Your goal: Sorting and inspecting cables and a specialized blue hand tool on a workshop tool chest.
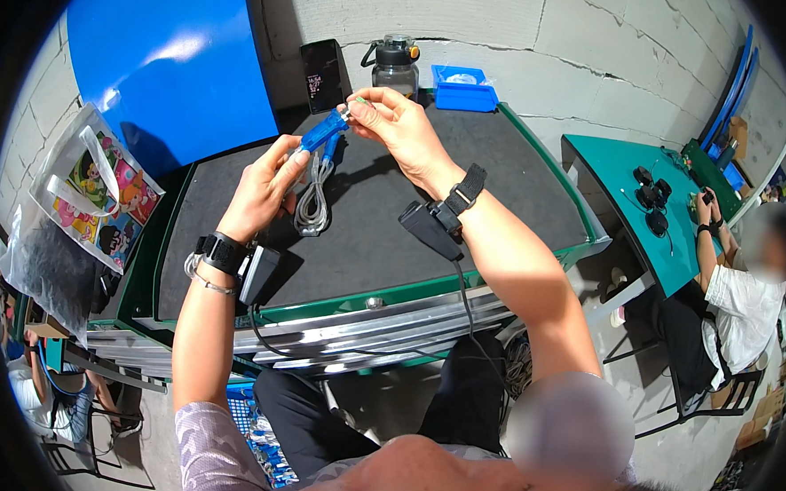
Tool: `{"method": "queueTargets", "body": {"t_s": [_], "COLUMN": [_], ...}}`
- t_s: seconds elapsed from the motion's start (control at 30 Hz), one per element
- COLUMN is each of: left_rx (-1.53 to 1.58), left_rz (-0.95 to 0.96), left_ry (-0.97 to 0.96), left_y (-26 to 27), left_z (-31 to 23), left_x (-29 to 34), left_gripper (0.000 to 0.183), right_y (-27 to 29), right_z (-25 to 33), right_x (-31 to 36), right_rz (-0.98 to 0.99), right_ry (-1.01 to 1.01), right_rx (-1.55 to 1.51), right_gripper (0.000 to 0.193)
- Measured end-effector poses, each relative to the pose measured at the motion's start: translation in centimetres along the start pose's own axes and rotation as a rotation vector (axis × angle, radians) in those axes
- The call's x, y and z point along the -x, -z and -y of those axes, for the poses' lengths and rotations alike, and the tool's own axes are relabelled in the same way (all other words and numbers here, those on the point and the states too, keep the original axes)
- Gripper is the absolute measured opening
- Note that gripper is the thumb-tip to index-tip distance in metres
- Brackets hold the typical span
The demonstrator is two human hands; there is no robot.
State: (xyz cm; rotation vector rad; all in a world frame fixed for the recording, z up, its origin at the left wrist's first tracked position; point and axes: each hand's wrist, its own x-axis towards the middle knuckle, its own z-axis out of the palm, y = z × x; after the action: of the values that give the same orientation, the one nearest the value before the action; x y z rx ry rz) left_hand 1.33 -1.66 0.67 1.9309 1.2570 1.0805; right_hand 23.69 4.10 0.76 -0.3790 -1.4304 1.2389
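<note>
Above the dark mat, my left hand [261, 185] is closed around the lower part of a blue cable connector [322, 132], held tilted up to the right. My right hand [402, 136] pinches at the connector's upper tip, where a bit of metal shows. Whatever small piece lies between those right fingertips is mostly hidden. Just below the connector, a coiled grey cable [311, 207] with blue ends rests on the mat, close to my left hand. Black straps with small boxes sit on both my wrists.
At the back of the green-edged workbench [539, 164] stand a dark phone [324, 75], a water bottle [395, 66] and blue trays [466, 96]. A large blue panel [167, 65] and a printed bag [103, 186] are at left. Another person sits at a green table [623, 182] on the right.
</note>
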Motion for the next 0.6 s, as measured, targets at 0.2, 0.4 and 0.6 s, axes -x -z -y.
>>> {"method": "queueTargets", "body": {"t_s": [0.2,0.4,0.6], "left_rx": [-0.033,-0.044,-0.021], "left_rz": [-0.007,-0.012,-0.03], "left_ry": [-0.004,-0.011,-0.023], "left_y": [-0.11,-0.14,-0.07], "left_z": [0.0,0.05,0.23], "left_x": [-0.01,-0.04,-0.15], "left_gripper": [0.034,0.033,0.038], "right_y": [-0.05,0.32,0.27], "right_z": [-0.11,-0.04,-0.06], "right_x": [0.06,0.04,-0.06], "right_rz": [-0.023,0.026,0.025], "right_ry": [0.002,-0.031,-0.068], "right_rx": [0.04,0.09,-0.024], "right_gripper": [0.032,0.036,0.035]}}
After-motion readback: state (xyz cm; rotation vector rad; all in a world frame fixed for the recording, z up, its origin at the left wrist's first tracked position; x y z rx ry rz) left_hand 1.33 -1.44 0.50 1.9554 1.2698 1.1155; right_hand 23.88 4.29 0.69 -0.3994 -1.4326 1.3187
